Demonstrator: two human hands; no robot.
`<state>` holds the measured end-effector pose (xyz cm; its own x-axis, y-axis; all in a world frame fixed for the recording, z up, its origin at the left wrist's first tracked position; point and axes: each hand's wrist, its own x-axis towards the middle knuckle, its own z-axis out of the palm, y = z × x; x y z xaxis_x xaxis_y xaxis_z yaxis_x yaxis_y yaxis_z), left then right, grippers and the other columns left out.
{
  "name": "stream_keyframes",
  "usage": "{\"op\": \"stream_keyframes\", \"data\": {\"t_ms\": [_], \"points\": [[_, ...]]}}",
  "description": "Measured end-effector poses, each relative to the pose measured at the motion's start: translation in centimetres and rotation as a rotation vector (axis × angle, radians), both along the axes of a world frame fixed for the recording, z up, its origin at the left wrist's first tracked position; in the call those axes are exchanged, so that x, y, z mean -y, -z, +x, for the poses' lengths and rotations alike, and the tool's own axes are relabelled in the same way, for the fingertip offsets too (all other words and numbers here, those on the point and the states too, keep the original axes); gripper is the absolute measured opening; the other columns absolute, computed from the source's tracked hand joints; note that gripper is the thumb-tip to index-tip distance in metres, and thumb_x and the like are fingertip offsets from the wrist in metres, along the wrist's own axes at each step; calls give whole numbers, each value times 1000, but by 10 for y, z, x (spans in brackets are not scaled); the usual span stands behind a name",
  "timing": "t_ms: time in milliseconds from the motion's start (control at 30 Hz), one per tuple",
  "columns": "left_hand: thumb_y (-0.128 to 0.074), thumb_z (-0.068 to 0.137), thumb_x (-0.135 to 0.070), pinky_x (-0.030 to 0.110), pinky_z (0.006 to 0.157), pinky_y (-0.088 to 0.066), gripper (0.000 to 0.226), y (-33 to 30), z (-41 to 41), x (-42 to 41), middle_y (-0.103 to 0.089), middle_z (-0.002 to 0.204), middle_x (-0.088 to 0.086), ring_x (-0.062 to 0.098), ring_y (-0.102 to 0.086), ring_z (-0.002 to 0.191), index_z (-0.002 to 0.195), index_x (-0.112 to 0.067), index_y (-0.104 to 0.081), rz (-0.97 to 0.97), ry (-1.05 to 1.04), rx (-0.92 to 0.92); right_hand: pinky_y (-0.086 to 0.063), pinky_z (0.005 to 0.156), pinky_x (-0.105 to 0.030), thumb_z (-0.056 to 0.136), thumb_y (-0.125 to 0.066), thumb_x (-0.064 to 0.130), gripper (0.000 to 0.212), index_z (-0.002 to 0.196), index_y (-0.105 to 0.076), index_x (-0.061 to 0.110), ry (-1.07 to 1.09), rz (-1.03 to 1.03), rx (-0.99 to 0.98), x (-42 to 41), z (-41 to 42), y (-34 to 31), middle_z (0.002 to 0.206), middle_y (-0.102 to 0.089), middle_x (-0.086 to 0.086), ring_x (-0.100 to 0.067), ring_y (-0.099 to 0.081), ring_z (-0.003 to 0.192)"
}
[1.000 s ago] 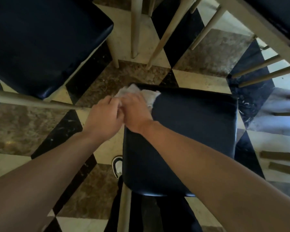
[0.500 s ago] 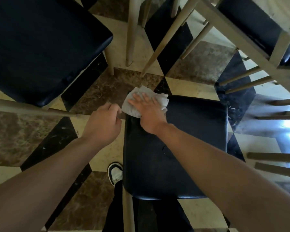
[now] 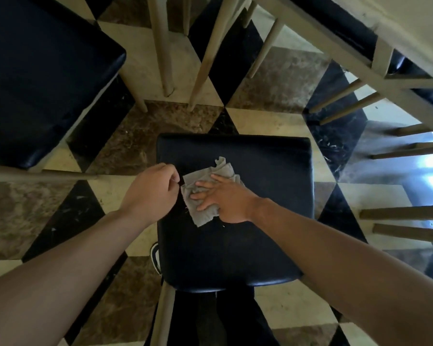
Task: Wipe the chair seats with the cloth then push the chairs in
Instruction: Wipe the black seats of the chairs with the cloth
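A black padded chair seat (image 3: pixel 260 240) lies right below me. A crumpled grey cloth (image 3: pixel 205 186) rests on its left half. My right hand (image 3: pixel 223 196) presses flat on the cloth with spread, straight fingers. My left hand (image 3: pixel 153 191) hovers at the seat's left edge, just left of the cloth, with fingers loosely curled and holding nothing. A second black chair seat (image 3: pixel 43 78) stands at the upper left.
Pale wooden legs (image 3: pixel 160 51) stand on the checkered marble floor (image 3: pixel 280 78) ahead. A pale wooden frame (image 3: pixel 335 43) with several spindles crosses the upper right. My shoe (image 3: pixel 155 258) shows beside the seat's left edge. This chair's wooden rail (image 3: pixel 164 318) runs below the seat.
My right hand has dragged the cloth from the seat's far left corner toward the middle of its left half. My left hand has stayed beside the seat's left edge.
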<state>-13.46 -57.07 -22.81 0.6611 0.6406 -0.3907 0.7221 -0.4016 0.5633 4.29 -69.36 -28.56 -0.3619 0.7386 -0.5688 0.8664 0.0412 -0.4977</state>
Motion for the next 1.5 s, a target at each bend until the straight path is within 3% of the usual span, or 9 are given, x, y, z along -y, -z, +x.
{"op": "stream_keyframes", "data": {"t_ms": [167,233,333,467,733,967,1200,1333,1500], "points": [[-57,95,-12,23,57,-44,12,-2,20,11,-59,81,-9,5,-56,71,86,-19,-62,23,-68,76,22,116,-21,85,-51,36,43,123,-71,30,261,112,-74,1,-3,-14,147,-56,10,-9,-25,147],[-57,95,-12,23,56,-43,13,-2,20,12,-59,80,-8,5,-56,70,86,-18,-63,36,-99,66,-8,125,-33,89,-57,35,33,114,-74,20,453,279,26,3,-14,-12,131,-64,-1,-19,-42,134],[-56,97,-13,32,59,-48,14,1,14,11,-60,81,-7,9,-57,71,86,-19,-63,24,-75,19,-47,99,-45,94,-57,52,48,128,-57,20,743,219,409,7,-31,-8,134,-51,-13,-31,-50,119],[-55,96,-14,32,62,-49,16,7,5,10,-59,79,-8,10,-57,72,84,-21,-62,33,-67,-5,-45,102,-50,96,-49,62,52,137,-46,31,760,83,413,8,-51,5,141,-40,-13,-36,-42,124],[-58,95,-16,23,57,-44,15,18,-10,4,-59,78,-14,2,-57,69,86,-26,-63,33,-59,-34,-42,94,-47,102,-41,52,36,125,-62,33,509,290,261,15,-96,25,130,-53,-4,-33,-48,114],[-57,95,-15,27,55,-44,17,17,17,20,-59,77,-12,5,-57,66,83,-26,-61,13,-13,-30,-44,90,-44,94,-63,48,36,129,-54,41,275,404,316,83,-29,38,133,-49,-3,-30,-48,110],[-55,96,-17,23,54,-41,22,16,55,48,-61,74,-11,6,-58,61,81,-32,-60,-45,5,-23,-50,86,-51,84,-78,34,53,130,-52,35,517,302,556,145,84,38,123,-50,-9,-35,-51,104],[-55,97,-19,22,57,-44,21,17,72,60,-60,78,-14,4,-59,68,84,-34,-61,-53,40,-47,-48,87,-56,101,-53,43,34,132,-57,30,718,315,631,157,116,37,122,-53,-15,-42,-52,102],[-55,98,-19,21,58,-43,20,19,88,68,-60,81,-15,3,-60,69,86,-34,-62,-45,64,-57,-47,93,-57,98,-45,66,52,145,-41,42,1078,232,527,157,132,38,135,-39,-10,-39,-43,115]]}}
